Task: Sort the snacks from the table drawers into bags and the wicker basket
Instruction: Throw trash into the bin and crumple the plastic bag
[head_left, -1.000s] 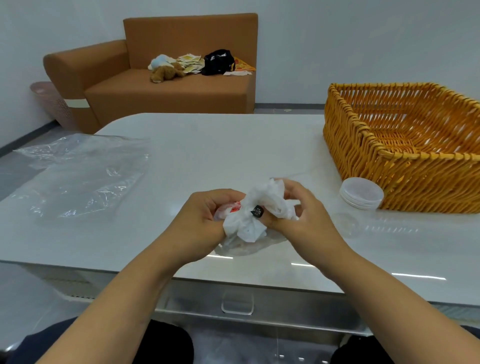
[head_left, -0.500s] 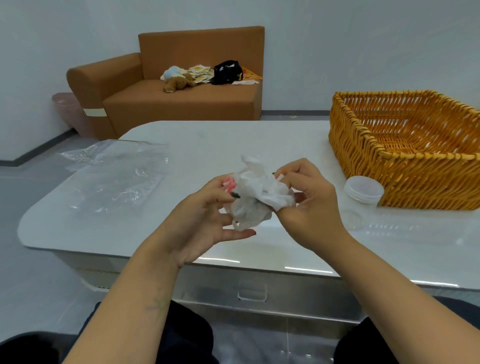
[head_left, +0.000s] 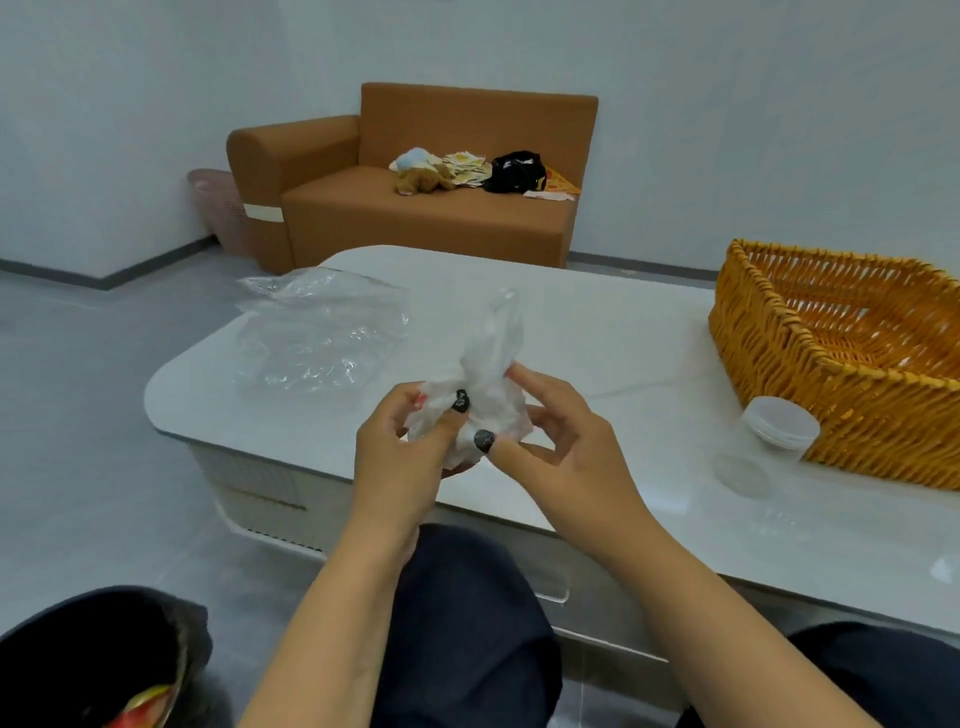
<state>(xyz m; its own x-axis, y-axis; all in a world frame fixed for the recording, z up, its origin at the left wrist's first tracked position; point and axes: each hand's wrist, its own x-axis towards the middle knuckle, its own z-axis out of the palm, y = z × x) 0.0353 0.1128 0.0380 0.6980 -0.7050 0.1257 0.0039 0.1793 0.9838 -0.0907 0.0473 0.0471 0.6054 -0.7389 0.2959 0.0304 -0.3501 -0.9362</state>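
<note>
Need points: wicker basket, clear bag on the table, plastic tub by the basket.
wicker basket (head_left: 769, 358), head view, on its woven near-left wall.
clear bag (head_left: 317, 332), head view, on the middle of the crumpled film lying flat on the table.
plastic tub (head_left: 782, 423), head view, on its round top.

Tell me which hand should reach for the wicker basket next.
Right, probably. The right hand is on the same side as the wicker basket, while the left hand sits farther away. Both hands currently hold the crumpled white bag, so one must let go first.

Even, bright diffuse lighting; soft shadows. Glare is streaking the table (head_left: 597, 322) top. Wide-angle distortion is bending edges; slight softness overall.
</note>
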